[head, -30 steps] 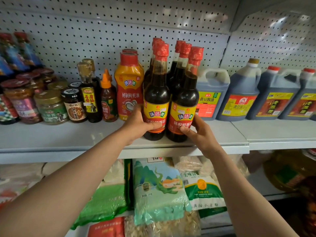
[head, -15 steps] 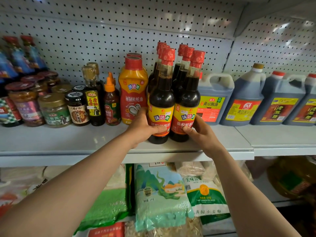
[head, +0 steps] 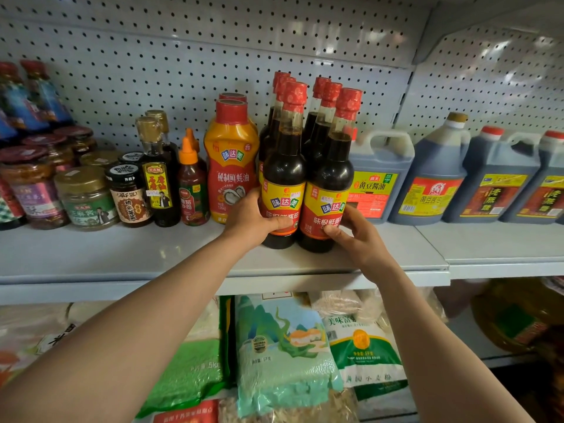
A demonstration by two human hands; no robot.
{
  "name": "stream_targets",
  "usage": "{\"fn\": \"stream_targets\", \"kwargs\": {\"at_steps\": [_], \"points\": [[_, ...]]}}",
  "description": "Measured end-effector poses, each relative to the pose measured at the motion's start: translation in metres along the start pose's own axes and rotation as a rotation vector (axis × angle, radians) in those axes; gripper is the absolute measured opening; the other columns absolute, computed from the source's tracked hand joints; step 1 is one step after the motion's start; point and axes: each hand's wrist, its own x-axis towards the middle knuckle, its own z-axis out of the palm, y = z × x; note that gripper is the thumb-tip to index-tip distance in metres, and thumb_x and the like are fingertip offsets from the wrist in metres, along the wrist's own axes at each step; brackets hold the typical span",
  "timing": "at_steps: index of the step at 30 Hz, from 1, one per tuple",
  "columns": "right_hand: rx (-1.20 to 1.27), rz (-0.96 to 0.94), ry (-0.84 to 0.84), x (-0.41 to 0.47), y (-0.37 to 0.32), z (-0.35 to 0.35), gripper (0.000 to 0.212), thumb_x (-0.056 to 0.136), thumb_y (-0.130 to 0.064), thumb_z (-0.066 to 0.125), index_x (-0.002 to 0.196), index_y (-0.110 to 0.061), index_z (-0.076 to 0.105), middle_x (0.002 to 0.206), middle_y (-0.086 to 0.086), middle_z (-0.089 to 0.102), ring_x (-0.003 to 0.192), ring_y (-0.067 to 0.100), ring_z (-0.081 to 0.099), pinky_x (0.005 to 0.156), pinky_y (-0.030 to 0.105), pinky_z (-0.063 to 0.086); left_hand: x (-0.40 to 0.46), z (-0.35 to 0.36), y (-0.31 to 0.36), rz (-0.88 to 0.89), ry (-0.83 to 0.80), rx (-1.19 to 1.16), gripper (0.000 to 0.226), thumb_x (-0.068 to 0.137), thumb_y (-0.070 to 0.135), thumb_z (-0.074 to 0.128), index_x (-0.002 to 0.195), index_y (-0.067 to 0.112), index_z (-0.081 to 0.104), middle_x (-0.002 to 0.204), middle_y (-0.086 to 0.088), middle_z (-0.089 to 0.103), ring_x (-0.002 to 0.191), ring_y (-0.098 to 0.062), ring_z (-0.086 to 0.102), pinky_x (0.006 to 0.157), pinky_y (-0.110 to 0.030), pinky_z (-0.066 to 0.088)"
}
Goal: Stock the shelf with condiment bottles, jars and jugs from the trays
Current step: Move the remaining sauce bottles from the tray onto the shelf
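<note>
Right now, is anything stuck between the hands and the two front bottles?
No. The left hand grips the left front bottle and the right hand grips the right front bottle, skin on label. Both bottles stand on the shelf, with more bottles right behind them.

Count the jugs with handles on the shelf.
4. One pale jug stands right of the dark bottles, then a jug with a gold cap, then two red-capped jugs, the last cut off by the frame edge. More may stand behind or beyond.

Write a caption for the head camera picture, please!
Two hands set dark soy sauce bottles on the shelf.
</note>
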Motion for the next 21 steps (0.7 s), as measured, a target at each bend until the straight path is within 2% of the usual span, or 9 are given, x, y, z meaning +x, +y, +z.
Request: {"fn": "stream_targets", "kwargs": {"at_steps": [4, 8, 10, 16, 21], "points": [[-0.014, 0.007, 0.013, 0.005, 0.004, -0.002, 0.063, 0.082, -0.042, 0.072, 0.138, -0.021, 0.054, 0.128, -0.007, 0.065, 0.118, 0.006, 0.06, 0.103, 0.039, 0.05, 0.006, 0.006, 0.0, -0.063, 0.113, 0.05, 0.069, 0.068, 0.036, 0.09, 0.12, 0.018, 0.048, 0.121, -0.003, 0.064, 0.107, -0.023, 0.062, 0.089, -0.038, 0.051], [-0.036, 0.008, 0.081, 0.01, 0.013, 0.0, 0.069, 0.078, -0.047, 0.074, 0.137, -0.018, 0.052, 0.128, -0.004, 0.065, 0.118, 0.009, 0.061, 0.103, 0.044, 0.051, 0.013, 0.01, -0.002, -0.068, 0.143, 0.089, 0.067, 0.066, 0.04, 0.09, 0.114, 0.018, 0.048, 0.118, -0.005, 0.064, 0.106, -0.026, 0.063, 0.09, -0.044, 0.053], [-0.053, 0.009, 0.119, 0.013, 0.017, 0.002, 0.069, 0.077, -0.049, 0.075, 0.134, -0.017, 0.052, 0.127, -0.004, 0.065, 0.116, 0.009, 0.062, 0.101, 0.045, 0.052, 0.013, 0.011, -0.002, -0.054, 0.158, 0.099, 0.065, 0.067, 0.04, 0.09, 0.112, 0.018, 0.048, 0.116, -0.004, 0.064, 0.104, -0.025, 0.063, 0.088, -0.042, 0.053], [-0.158, -0.016, 0.237, 0.029, 0.018, 0.011, 0.056, 0.085, -0.037, 0.077, 0.131, -0.012, 0.058, 0.116, -0.001, 0.068, 0.103, 0.012, 0.064, 0.089, 0.031, 0.053, 0.014, 0.015, -0.005, -0.008, 0.179, 0.06, 0.058, 0.072, 0.038, 0.087, 0.11, 0.019, 0.048, 0.108, 0.003, 0.06, 0.095, -0.016, 0.058, 0.078, -0.03, 0.046], [-0.105, 0.033, 0.33, 0.034, 0.022, 0.017, 0.06, 0.078, -0.04, 0.083, 0.126, -0.013, 0.059, 0.113, -0.003, 0.07, 0.1, 0.01, 0.067, 0.086, 0.028, 0.055, 0.014, 0.024, -0.014, 0.026, 0.247, 0.024, 0.058, 0.071, 0.041, 0.086, 0.113, 0.018, 0.053, 0.111, 0.002, 0.065, 0.097, -0.018, 0.062, 0.081, -0.034, 0.051]]}}
